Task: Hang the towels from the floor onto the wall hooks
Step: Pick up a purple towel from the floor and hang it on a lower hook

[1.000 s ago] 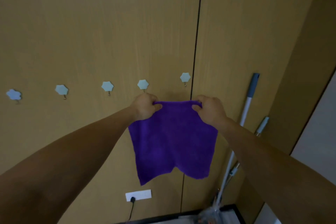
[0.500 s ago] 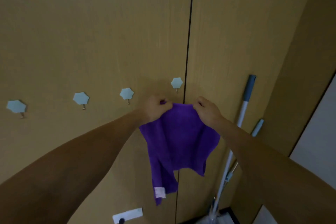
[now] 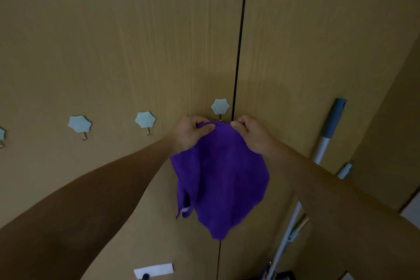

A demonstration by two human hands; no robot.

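A purple towel (image 3: 223,175) hangs in front of the wooden wall, bunched at its top edge. My left hand (image 3: 190,132) pinches the top edge on the left and my right hand (image 3: 251,134) pinches it on the right, the two close together. The top edge sits just under the rightmost pale blue hook (image 3: 220,108), whose metal peg shows between my hands. Two more bare hooks (image 3: 145,120) (image 3: 79,125) lie to the left, and a further one is cut off at the left frame edge.
A mop or broom with a grey-blue grip (image 3: 327,141) leans against the wall at the right. A white wall socket (image 3: 154,270) with a black plug sits low on the wall. A dark vertical seam (image 3: 241,29) divides the wall panels.
My hands have drawn closer together and risen toward the rightmost hook, gathering the towel's top edge. The towel went from spread flat to bunched and drooping.
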